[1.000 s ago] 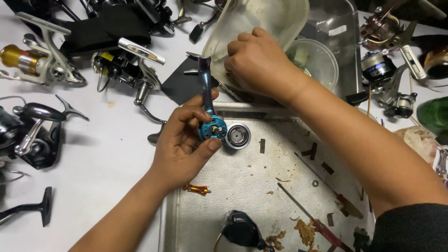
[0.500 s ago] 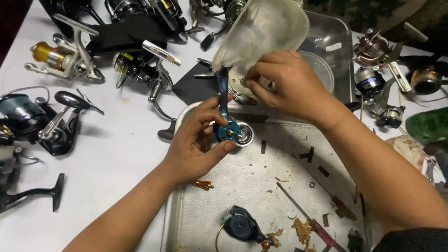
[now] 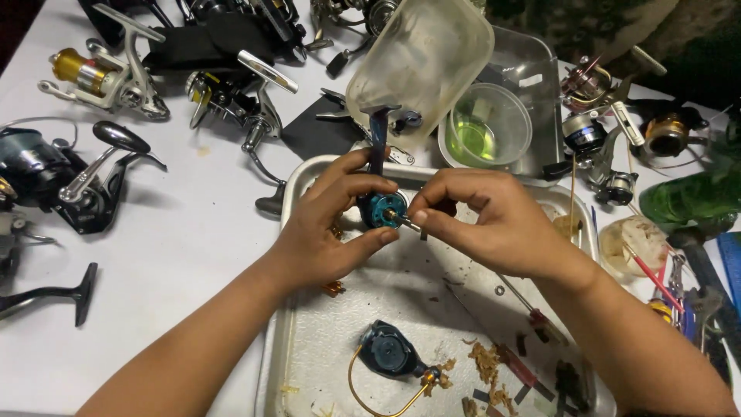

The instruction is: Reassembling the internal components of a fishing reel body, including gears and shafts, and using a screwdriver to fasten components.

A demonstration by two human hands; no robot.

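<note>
Your left hand [image 3: 324,232] was closed around the blue reel body [image 3: 384,208], holding it just above the far end of the metal tray [image 3: 309,340], thumb below and fingers curled over the top, with the reel's dark stem [image 3: 378,135] rising away from you toward the tipped plastic tub [image 3: 421,62]. Your right hand [image 3: 494,224] came in from the right and met the reel at its open face, thumb and forefinger pinched narrow on a thin metal shaft [image 3: 403,222] that stuck out of the blue housing. That shaft was the relation that mattered: its long axis ran from the reel's centre toward the lower right, straight into your right fingertips, so your right hand was the nearer one to it while the left merely steadied the body. The two hands were touching or nearly so at the reel. Below them in the tray lay a dark side cover with a gold bail wire [image 3: 390,359] among brownish debris, and a bowl of green liquid [image 3: 485,127] stood beyond, well apart from several whole spinning reels [image 3: 93,77] on the white table.
</note>
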